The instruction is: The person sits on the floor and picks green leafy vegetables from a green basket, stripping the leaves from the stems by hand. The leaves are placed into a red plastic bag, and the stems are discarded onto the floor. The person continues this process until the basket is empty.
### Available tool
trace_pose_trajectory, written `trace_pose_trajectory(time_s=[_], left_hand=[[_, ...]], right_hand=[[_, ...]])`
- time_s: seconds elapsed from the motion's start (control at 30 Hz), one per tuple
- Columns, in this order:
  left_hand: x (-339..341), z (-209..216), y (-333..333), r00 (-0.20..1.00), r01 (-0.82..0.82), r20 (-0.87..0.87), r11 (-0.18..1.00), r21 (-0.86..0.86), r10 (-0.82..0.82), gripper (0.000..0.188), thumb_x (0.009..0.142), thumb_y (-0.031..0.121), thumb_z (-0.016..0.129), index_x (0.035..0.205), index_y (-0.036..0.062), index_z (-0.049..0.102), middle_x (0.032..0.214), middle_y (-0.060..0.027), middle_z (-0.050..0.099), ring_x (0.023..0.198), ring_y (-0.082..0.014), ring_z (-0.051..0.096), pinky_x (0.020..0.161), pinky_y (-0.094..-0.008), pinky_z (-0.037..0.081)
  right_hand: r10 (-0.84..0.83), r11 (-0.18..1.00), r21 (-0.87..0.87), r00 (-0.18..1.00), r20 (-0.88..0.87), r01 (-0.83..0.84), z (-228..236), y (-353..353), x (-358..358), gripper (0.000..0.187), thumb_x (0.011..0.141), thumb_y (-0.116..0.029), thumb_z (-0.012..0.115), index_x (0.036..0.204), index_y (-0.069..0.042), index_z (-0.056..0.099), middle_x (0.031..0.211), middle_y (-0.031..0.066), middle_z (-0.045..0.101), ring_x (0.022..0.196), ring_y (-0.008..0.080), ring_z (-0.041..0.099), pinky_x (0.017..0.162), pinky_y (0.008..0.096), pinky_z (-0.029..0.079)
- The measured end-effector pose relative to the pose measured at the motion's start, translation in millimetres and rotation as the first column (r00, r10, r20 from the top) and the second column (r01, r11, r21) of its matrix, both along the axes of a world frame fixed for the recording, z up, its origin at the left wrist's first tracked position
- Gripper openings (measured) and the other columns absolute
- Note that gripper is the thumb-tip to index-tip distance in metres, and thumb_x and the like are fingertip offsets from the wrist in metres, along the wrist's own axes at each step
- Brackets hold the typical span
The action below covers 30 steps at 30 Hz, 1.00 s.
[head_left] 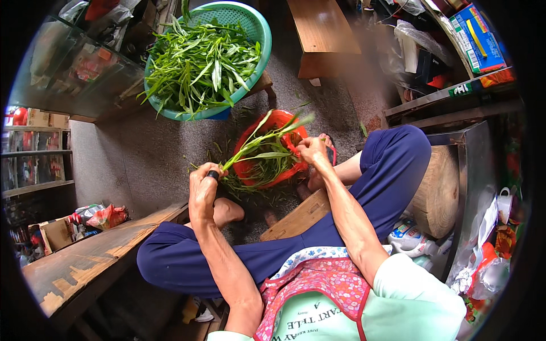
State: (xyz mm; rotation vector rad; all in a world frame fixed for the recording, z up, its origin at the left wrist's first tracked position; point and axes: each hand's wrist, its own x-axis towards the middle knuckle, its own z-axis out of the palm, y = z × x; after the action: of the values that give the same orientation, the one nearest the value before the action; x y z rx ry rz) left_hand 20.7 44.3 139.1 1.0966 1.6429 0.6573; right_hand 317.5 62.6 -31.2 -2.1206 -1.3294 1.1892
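Note:
My left hand [203, 187] is closed around the lower ends of a small bunch of water spinach [250, 149], a black band showing at its fingers. The long stems and narrow leaves slant up to the right, over a red plastic basket [241, 169] on the floor between my feet. Inside the basket lie loose green leaves and stems [267, 169]. My right hand [314, 150] is pinched at the basket's right rim, near the leaf tips; what sits between its fingers is too small to make out. Beyond stands a large green colander [263, 42] heaped with water spinach [207, 65].
A wooden bench [324, 34] stands at the far side. Wooden stool planks [301, 216] lie between my legs. On the left are a worn wooden board [108, 244] and a glass case [74, 68]; on the right, a round wood block [438, 193] and cluttered shelves. Leaf scraps litter the floor.

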Motion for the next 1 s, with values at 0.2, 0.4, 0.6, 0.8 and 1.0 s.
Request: trace_pose_trajectory(time_s=[0.2,0.4,0.6,0.8,1.0], left_hand=[[13,6,-13,0.962,-0.188,0.192,0.98,-0.057,0.196,0.019,0.084,0.021,0.056,0.083,0.0051,0.066,0.077,-0.0004,0.061,0.063,-0.0057,0.045,0.057,-0.021,0.035],[27,10,-13,0.949,-0.131,0.289,0.991,0.002,0.125,0.018,0.084,0.017,0.056,0.087,0.0021,0.065,0.077,-0.0024,0.062,0.064,-0.0058,0.043,0.059,-0.0193,0.034],[23,6,-15,0.923,-0.118,0.367,0.993,-0.016,0.116,0.02,0.086,0.012,0.057,0.096,-0.003,0.066,0.074,-0.0012,0.058,0.064,-0.0062,0.042,0.059,-0.0204,0.034],[38,8,-17,0.932,-0.114,0.343,0.993,-0.022,0.115,0.019,0.088,0.012,0.067,0.098,-0.004,0.069,0.071,0.0033,0.055,0.063,-0.0058,0.043,0.057,-0.0221,0.033],[38,6,-15,0.976,-0.091,0.204,0.994,0.061,0.077,0.014,0.09,0.011,0.064,0.089,-0.0017,0.069,0.074,0.0025,0.059,0.07,-0.0044,0.047,0.064,-0.0215,0.037]], right_hand=[[-0.145,0.527,0.844,0.989,-0.024,0.097,132,24,-21,0.012,0.081,-0.01,0.071,0.092,-0.004,0.072,0.09,0.0126,0.071,0.08,0.0252,0.068,0.073,0.0367,0.053],[0.413,0.473,0.766,0.877,0.244,-0.435,172,14,-48,0.012,0.077,-0.013,0.068,0.086,-0.006,0.071,0.087,0.0049,0.071,0.086,0.0227,0.065,0.087,0.0371,0.045],[0.438,0.549,0.643,0.839,0.322,-0.534,149,1,-40,0.016,0.073,-0.013,0.069,0.086,-0.005,0.071,0.082,0.0073,0.068,0.079,0.0242,0.064,0.075,0.036,0.049],[0.122,0.783,0.621,0.972,-0.202,0.031,133,2,-43,0.009,0.078,-0.008,0.067,0.073,-0.003,0.07,0.069,0.0056,0.067,0.057,0.0112,0.06,0.053,0.0297,0.048],[0.053,0.778,0.574,0.885,-0.463,0.254,135,9,-31,0.011,0.091,-0.009,0.061,0.085,-0.002,0.067,0.075,0.0005,0.065,0.064,0.0056,0.056,0.056,0.0228,0.047]])
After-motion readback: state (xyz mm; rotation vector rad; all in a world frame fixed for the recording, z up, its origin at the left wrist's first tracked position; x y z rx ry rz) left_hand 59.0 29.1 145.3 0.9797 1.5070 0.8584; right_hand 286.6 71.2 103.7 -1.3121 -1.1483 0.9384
